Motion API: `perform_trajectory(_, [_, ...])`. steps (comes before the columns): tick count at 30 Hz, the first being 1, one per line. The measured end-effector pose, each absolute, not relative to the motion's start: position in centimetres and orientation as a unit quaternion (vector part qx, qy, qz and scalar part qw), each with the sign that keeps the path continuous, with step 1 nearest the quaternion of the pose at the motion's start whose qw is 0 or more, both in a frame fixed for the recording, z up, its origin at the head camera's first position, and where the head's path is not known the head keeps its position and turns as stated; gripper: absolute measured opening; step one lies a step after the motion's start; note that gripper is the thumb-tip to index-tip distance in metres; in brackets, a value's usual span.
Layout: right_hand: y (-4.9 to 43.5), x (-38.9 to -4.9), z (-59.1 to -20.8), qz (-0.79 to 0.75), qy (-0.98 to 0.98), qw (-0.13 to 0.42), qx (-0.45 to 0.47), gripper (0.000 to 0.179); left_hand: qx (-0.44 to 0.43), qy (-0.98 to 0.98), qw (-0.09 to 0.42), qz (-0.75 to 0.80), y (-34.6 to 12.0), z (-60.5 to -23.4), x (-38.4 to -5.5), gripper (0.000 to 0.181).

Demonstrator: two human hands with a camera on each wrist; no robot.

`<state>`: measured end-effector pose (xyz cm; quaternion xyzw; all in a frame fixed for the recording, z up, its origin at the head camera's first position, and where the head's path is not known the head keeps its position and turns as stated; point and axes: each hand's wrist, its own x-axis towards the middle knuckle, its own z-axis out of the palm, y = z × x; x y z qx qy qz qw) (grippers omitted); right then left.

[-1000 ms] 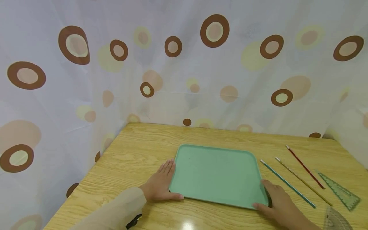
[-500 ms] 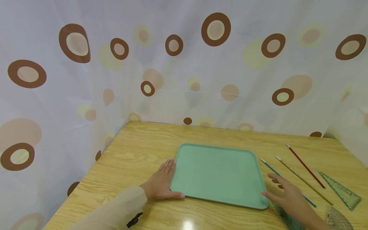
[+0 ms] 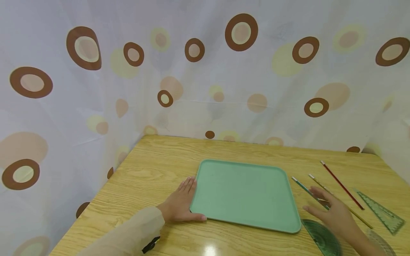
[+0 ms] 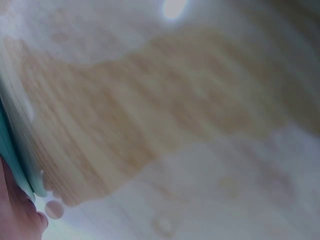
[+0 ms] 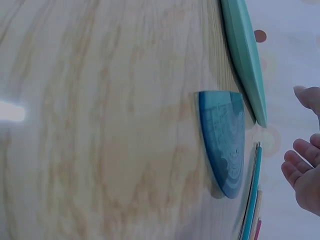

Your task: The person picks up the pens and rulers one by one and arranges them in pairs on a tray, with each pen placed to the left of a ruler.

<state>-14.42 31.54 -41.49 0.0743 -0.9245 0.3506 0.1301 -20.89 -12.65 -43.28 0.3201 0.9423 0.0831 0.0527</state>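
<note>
A mint-green tray [image 3: 246, 195] lies on the wooden table. My left hand [image 3: 180, 204] rests at its left edge, with the thumb along the near left corner; in the left wrist view only part of that hand [image 4: 17, 212] shows at the lower left. Right of the tray, my right hand [image 3: 336, 217] is above the pencils with loosely bent fingers and nothing in its grasp. It partly covers a teal pencil [image 3: 300, 184] and a gold pencil [image 3: 358, 216]. Below it lies a green protractor [image 3: 321, 236], seen whole in the right wrist view beside the tray [image 5: 245, 55].
A red pencil [image 3: 342, 185] lies farther right. Beside it is a clear green set square [image 3: 381, 211]. Another clear protractor [image 3: 381, 243] is partly hidden by the right forearm. A patterned curtain [image 3: 198, 81] borders the table's back and sides.
My right hand has let go of the tray's near right corner and moved right, over the pencils, uncovering the green protractor. The left hand and the tray stay in place.
</note>
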Motion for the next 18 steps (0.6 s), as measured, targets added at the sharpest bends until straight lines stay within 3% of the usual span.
perform_trajectory(18, [33.2, -15.5, -42.0, 0.336, -0.928, 0.132, 0.09, 0.065, 0.317, 0.943, 0.056, 0.08, -12.6, -43.3, -20.9, 0.115])
